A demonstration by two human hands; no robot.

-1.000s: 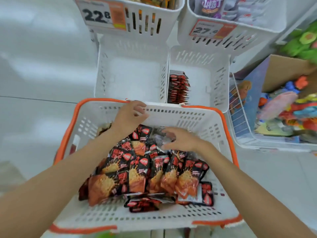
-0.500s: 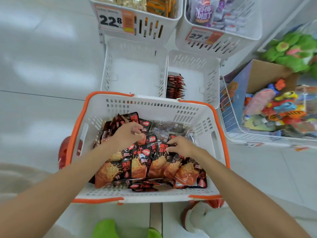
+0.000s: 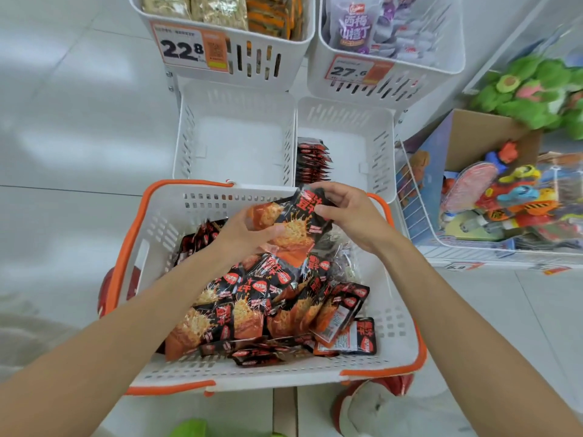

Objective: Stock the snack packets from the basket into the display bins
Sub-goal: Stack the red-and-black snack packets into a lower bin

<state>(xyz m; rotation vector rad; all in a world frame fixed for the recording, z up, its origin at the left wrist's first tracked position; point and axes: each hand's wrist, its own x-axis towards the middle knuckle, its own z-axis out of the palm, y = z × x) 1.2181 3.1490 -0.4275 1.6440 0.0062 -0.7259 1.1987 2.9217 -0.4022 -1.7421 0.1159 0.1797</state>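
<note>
Over one basket (image 3: 202,200): left hand (image 3: 243,234), right hand (image 3: 353,216) each grip packets (image 3: 296,219), maybe three.

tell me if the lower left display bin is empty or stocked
Empty: the lower left bin shows only its bare white floor. The lower right bin beside it holds a short row of packets.

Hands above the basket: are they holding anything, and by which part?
Yes, snack packets: the left hand grips their lower orange part, the right hand pinches the upper black edge.
</note>
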